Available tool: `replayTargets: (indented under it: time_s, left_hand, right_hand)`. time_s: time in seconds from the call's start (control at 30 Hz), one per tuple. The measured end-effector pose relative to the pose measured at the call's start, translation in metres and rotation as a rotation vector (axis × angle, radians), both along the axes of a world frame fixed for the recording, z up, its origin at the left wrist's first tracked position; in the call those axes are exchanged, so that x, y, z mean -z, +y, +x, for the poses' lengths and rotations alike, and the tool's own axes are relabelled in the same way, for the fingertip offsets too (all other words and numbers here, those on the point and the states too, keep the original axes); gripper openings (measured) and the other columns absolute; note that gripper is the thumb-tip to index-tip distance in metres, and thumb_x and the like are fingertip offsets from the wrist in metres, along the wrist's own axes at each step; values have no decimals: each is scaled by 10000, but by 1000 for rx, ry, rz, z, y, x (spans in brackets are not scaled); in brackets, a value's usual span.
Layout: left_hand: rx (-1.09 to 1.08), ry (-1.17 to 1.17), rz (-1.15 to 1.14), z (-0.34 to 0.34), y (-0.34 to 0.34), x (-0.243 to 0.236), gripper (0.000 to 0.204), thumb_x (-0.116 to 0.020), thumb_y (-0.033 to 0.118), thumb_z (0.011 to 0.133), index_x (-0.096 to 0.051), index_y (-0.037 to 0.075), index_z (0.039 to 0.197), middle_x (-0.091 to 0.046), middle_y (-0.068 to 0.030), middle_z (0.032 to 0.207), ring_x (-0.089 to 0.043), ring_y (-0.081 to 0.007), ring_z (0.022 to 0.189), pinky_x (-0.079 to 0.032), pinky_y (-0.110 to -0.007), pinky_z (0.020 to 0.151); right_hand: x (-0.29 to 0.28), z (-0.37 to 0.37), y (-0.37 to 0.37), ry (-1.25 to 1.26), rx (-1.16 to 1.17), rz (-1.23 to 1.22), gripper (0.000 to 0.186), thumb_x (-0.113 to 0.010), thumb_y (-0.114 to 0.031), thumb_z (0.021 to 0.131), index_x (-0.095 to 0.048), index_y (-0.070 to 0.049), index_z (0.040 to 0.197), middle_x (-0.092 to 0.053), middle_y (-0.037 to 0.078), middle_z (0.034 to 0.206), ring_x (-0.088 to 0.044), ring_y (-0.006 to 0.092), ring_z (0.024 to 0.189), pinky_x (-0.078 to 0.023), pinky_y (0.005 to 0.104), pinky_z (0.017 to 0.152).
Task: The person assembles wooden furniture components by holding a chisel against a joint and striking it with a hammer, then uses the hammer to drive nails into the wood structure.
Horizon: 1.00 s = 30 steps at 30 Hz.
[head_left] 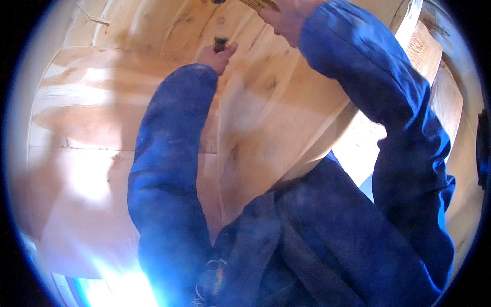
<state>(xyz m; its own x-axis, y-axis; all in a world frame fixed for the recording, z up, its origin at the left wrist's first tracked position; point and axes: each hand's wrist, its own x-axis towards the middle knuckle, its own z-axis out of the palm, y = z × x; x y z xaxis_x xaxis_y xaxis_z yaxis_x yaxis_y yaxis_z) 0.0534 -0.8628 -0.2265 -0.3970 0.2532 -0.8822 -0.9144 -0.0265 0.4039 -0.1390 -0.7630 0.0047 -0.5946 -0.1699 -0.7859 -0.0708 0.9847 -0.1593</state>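
Observation:
Near the top, my left hand (217, 59) is closed around a short dark cylindrical piece (221, 44), its end sticking up between thumb and fingers. The rest of that piece is hidden by the hand. Higher and to the right, my right hand (289, 21) grips a yellowish wooden handle (254, 3) that slants up and left out of the picture. A small dark part (218, 1) shows at the top edge; whether it belongs to the handle I cannot tell. Both arms are raised in blue sleeves against a surface of pale wooden boards (255, 110).
Knotty wooden boards (76, 123) with seams fill the left side. Bright light (120, 291) glares at the lower left. A wooden board edge (427, 48) stands at the right, and a dark object (482, 148) sits at the far right rim.

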Motion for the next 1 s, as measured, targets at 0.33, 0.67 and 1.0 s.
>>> replayTargets:
  time_s: [0.33, 0.67, 1.0]
  left_hand:
    - [-418, -106, 487, 20, -42, -85, 374, -719, 364, 922, -497, 122, 742, -422, 6, 580, -419, -116, 497, -324, -285, 463]
    - [-196, 12, 282, 25, -14, -111, 260, -707, 246, 931, -549, 105, 782, -464, 19, 634, -426, -107, 528, -328, -275, 504]
    - [-127, 44, 267, 25, -11, -104, 289, -733, 267, 909, -556, 88, 768, -486, 4, 630, -435, -114, 539, -324, -293, 506]
  right_hand:
    - [-105, 22, 27, -144, 339, -268, 257, -613, -209, 896, -642, -48, 1094, -690, 129, 747, -691, 252, 597, -565, 395, 573]
    - [-97, 49, 59, -18, 265, -353, 540, -615, -234, 918, -517, -106, 1433, -608, 82, 671, -563, 132, 458, -482, 292, 461]
    - [-122, 42, 35, 237, 477, -383, 543, -604, -242, 902, -525, -152, 1432, -645, 120, 717, -629, 205, 577, -519, 342, 574]
